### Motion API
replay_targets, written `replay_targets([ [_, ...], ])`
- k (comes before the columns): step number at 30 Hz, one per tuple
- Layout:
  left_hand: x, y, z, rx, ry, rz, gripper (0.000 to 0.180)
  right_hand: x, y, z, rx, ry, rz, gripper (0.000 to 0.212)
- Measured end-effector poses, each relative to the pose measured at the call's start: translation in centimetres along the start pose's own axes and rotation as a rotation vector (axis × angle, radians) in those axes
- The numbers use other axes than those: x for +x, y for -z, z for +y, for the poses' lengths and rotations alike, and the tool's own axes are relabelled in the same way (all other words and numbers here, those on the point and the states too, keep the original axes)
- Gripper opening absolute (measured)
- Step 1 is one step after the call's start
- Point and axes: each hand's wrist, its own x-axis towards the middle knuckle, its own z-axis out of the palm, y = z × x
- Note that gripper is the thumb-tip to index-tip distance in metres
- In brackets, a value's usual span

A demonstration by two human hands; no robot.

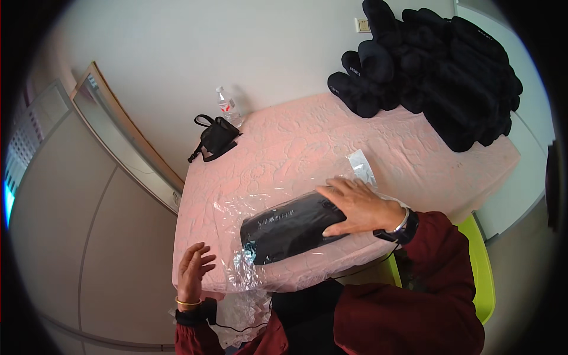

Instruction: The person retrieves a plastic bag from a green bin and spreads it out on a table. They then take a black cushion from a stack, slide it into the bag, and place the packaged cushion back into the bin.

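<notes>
A black cushion-like roll (284, 229) with pale lettering lies slantwise on the table's near part, inside or under a clear plastic bag (239, 260). My right hand (358, 207) rests with spread fingers on the roll's right end, over the plastic. A white strip (361, 167) on the plastic shows just beyond that hand. My left hand (193, 272) is off to the left of the bag at the table's near left edge, its fingers parted and nothing in them. What lies under my right palm is hidden.
The table wears a pink patterned cover (284, 145). Black soft rolls (438, 71) are heaped at the back right. A small black bag (216, 138) and a clear bottle (228, 106) stand back left. A framed mirror (127, 133) leans left; a green tub (479, 266) sits at lower right.
</notes>
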Motion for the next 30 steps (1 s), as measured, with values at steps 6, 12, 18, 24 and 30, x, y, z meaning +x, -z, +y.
replay_targets([
  [6, -5.0, -5.3, 5.6, 0.535, -0.384, -0.118, 0.041, -0.2, -2.2, 2.3, -0.032, 0.029, 0.055, 0.097],
  [12, -6.4, -18.9, 3.6, 0.839, -0.759, -0.656, 0.070, -1.1, -2.1, 0.8, -0.169, 0.028, 0.097, 0.096],
  [18, -0.4, -25.6, -0.6, 0.974, -0.945, -0.452, 0.110, -1.0, -3.6, 1.3, -0.145, 0.140, 0.121, 0.099],
  [24, 4.9, -24.4, -2.4, 1.205, -0.859, -0.361, 0.130, 0.0, -1.6, 1.3, -0.165, 0.078, -0.037, 0.106],
  [30, 5.4, -16.8, -0.9, 1.272, -0.636, -0.478, 0.128, -0.6, -0.2, 2.6, -0.002, 0.118, -0.088, 0.115],
])
